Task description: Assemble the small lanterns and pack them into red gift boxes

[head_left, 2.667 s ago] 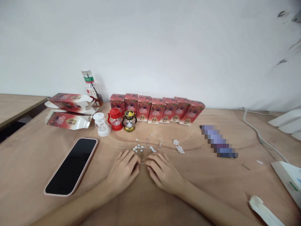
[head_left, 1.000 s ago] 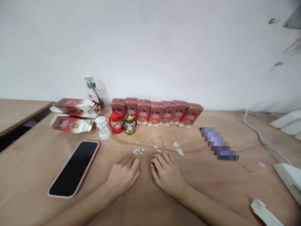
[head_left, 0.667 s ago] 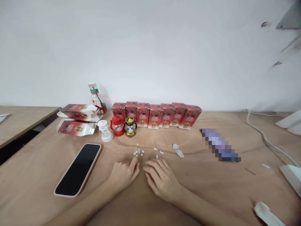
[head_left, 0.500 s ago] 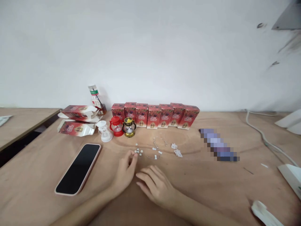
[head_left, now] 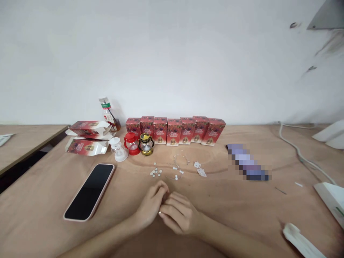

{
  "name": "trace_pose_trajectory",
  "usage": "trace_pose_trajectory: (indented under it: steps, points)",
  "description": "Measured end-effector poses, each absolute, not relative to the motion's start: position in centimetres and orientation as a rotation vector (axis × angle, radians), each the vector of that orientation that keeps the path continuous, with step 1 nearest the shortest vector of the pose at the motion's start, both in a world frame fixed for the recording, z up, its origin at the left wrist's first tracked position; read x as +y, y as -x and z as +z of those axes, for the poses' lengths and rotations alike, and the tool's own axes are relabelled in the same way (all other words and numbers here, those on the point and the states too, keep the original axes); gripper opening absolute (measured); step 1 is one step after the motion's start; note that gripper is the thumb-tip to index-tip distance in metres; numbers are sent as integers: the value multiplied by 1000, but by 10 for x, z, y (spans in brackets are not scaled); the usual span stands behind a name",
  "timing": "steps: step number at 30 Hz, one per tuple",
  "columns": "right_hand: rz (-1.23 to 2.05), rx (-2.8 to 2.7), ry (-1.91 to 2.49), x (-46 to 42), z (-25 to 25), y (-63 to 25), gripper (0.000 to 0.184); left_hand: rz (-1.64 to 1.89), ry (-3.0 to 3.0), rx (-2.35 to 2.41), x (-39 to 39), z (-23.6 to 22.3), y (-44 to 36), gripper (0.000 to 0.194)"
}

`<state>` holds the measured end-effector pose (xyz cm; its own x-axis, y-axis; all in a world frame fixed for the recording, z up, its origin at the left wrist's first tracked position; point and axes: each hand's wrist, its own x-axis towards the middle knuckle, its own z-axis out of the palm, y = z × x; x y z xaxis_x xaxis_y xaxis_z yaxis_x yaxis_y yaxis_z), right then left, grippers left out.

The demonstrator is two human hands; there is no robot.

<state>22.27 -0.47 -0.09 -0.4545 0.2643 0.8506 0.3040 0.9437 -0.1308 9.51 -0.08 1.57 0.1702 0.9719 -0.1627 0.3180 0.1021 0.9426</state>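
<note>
Right hand (head_left: 179, 213): fingers curled nearly closed, a small shiny piece (head_left: 159, 212) pinched at their tips. Left hand (head_left: 151, 205): fingers bent and meeting the right ones; their exact opening and any contents cannot be determined. Small round discs (head_left: 156, 172) lie loose on the desk (head_left: 231, 215) just beyond the left fingers, thin wires with white tabs (head_left: 176, 177) beyond the right.

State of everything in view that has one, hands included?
Left hand: curled, against right hand
Right hand: curled; tiny bright bit at fingertips, unclear what
Phone: flat, screen dark
Row of red boxes: upright, tops closed
Boxes at left: lying down, flaps open
Red lantern: upright
Black-and-gold lantern: upright
White lantern: upright
Small discs: loose
Bottle: upright
</note>
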Motion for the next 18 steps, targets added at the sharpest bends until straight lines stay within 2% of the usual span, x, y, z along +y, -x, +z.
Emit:
trace_pose_trajectory:
  steps: [5,7,10,12,15,18]
  points:
    - [-87,-2106,453,-4,0,-222,14,969,-2115,1537,30,52,-45,23]
    - [-85,-2130,468,-3,0,-223,14,1160,-2345,1798,50,68,-12,34]
    - [-99,-2161,483,-3,-2,-223,17,1353,-2134,2329,81,83,29,63]
    - [-129,-2173,493,-2,-2,-223,19,1240,-1996,2378,98,86,44,73]
    - [-170,-2188,518,-3,-2,-222,21,1025,-1894,2141,113,84,49,60]
    - [-171,-2166,528,-3,0,-221,19,1018,-1801,2141,108,83,44,43]
